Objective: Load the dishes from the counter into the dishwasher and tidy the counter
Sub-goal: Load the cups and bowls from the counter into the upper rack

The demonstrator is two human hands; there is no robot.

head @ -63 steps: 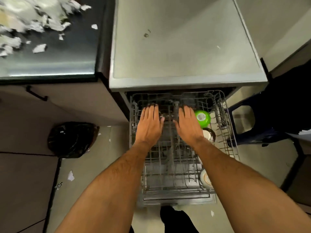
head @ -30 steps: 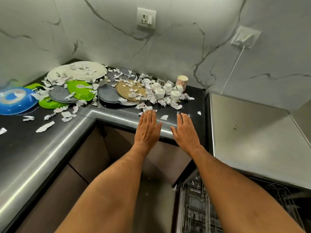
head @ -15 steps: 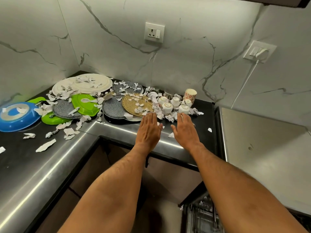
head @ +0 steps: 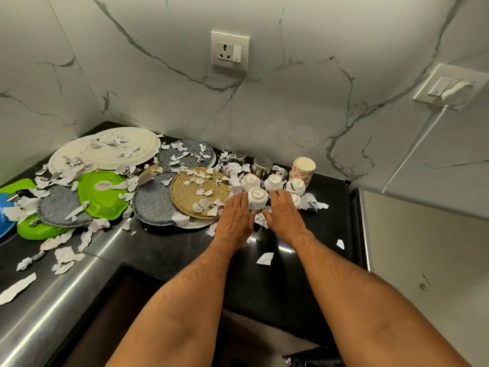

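Nearest, both hands reach flat over the black counter (head: 304, 266) toward an upturned white cup (head: 257, 198), the landmark here. The left hand (head: 234, 221) and right hand (head: 284, 215) flank it with straight fingers, gripping nothing yet. Judging by the pile, most loading remains. Just behind the cup stand more white cups (head: 274, 181) and a patterned cup (head: 303, 169). Left of it lie a woven plate (head: 195, 194), grey plates (head: 154, 201), green plates (head: 102, 192) and white plates (head: 124, 148). Torn paper scraps (head: 66, 256) litter everything and would hinder clean lifting.
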